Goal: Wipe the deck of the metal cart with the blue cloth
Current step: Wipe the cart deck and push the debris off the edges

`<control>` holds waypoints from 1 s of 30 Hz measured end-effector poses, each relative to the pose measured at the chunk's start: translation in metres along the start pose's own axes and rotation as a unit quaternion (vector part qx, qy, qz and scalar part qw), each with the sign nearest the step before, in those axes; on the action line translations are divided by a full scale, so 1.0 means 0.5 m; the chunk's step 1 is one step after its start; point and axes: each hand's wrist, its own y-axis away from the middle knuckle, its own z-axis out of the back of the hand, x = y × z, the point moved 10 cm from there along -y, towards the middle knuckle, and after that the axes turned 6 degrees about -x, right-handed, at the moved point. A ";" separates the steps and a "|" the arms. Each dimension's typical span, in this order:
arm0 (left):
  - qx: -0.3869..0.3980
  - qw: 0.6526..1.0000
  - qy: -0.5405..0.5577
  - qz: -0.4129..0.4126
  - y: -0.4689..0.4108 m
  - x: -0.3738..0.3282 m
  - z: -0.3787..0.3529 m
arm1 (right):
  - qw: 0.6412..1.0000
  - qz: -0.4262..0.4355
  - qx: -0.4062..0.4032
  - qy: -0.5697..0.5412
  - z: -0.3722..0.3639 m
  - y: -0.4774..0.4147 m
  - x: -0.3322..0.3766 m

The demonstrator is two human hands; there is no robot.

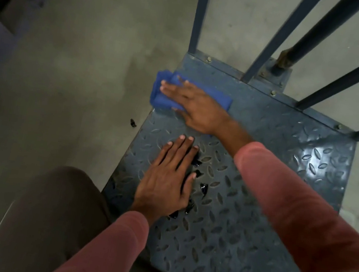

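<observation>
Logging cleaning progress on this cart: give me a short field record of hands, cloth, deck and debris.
right hand: flat on blue cloth, fingers straight
blue cloth: far left corner of deck
left hand: flat on deck, nearer the person
deck: tread-plate metal
debris: dark shiny bits beside left hand; one on floor

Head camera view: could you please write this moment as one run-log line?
right hand flat on blue cloth, deck's far-left corner | left hand flat on deck | dark flakes nearby
</observation>
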 end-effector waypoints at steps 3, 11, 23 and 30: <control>0.001 1.000 -0.001 0.001 -0.002 0.000 0.000 | 0.999 -0.031 -0.008 -0.029 0.023 -0.017 -0.045; 0.006 1.000 -0.004 0.003 0.000 0.001 0.000 | 0.985 -0.150 -0.080 0.031 0.031 -0.070 -0.100; 0.004 1.000 -0.005 0.002 0.004 0.002 0.001 | 0.959 -0.235 -0.152 0.036 0.129 0.159 -0.158; -0.004 1.000 0.003 0.001 0.001 0.000 0.003 | 0.975 -0.191 -0.107 0.024 0.050 0.019 -0.120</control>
